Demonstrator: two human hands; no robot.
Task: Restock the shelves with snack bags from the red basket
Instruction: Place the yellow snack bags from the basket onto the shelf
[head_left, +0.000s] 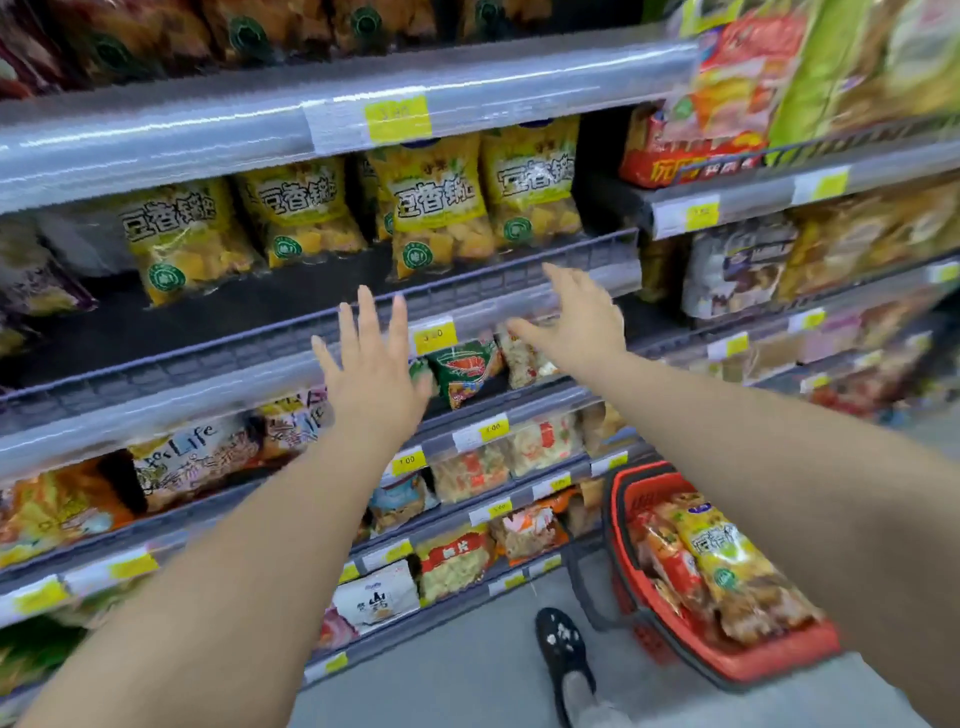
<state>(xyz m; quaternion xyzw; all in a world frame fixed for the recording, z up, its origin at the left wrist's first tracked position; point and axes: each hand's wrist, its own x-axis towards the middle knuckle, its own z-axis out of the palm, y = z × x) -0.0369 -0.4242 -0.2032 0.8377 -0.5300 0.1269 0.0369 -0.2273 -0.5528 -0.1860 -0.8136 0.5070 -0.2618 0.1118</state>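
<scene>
Snack bags (441, 208): glossy yellow, green seals

Scene is viewed from one head-worn wide-angle cam, aimed fwd & down; shelves (208, 387) are seen close, just beyond left hand (375, 375) & right hand (582, 318), frame tilted.

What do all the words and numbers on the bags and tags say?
"豆香锅巴": on the yellow plastic snack bags on the middle shelf.
"Life": on the white and brown plastic bag one shelf lower.
"1.00", probably: on a yellow paper price tag on a lower shelf rail.
Other price tags and bag labels: too blurred to read.
</scene>
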